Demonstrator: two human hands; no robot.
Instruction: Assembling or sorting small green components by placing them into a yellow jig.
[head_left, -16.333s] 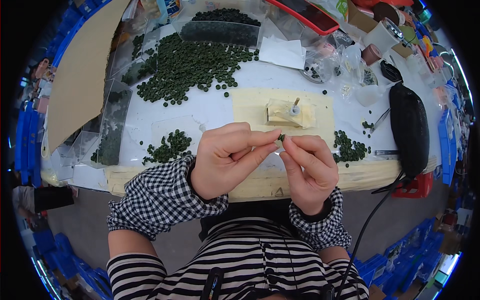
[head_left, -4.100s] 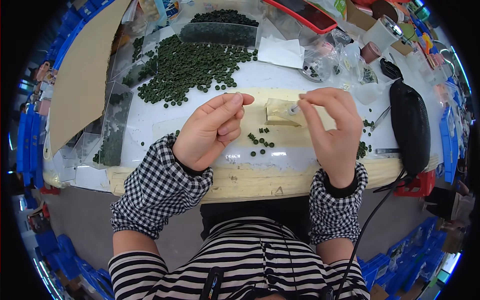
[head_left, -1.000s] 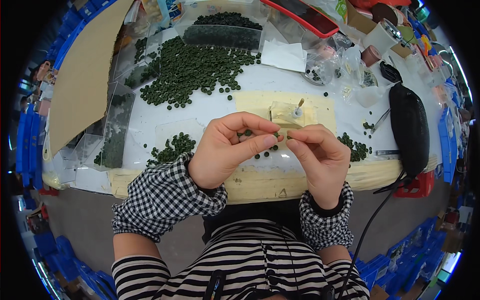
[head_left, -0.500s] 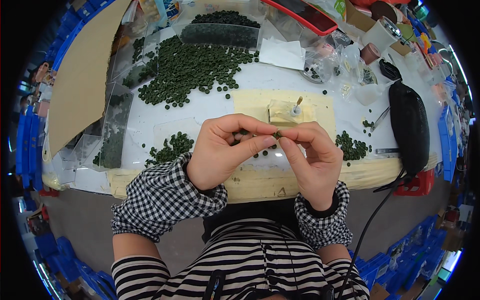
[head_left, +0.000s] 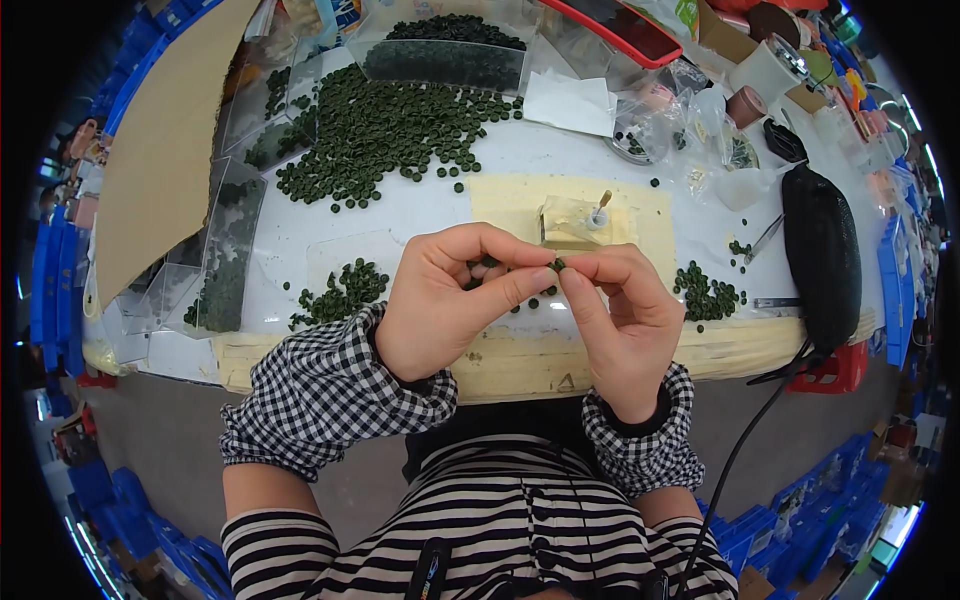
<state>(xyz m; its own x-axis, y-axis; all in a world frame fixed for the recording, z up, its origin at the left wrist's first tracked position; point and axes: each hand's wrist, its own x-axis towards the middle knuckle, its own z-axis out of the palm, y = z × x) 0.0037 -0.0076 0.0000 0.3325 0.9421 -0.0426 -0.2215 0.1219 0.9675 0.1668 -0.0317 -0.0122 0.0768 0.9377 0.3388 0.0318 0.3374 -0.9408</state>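
Green piece [head_left: 558, 265] between both hands [head_left: 430, 305] [head_left: 630, 325]

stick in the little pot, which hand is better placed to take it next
Likely the right hand: it is nearer the stick, while the left hand is farther left. Both hands meet at a green bead.

Blue bins [head_left: 790, 512] flank the grey floor [head_left: 160, 440] below a white table [head_left: 420, 212].

White table [head_left: 570, 155] strewn with green discs [head_left: 459, 187]

A broad heap [head_left: 370, 130] is spread at the far left; a smaller pile [head_left: 708, 292] is set at the right, near a black pouch [head_left: 822, 240]. Midway, a yellow sheet [head_left: 490, 205] is laid.
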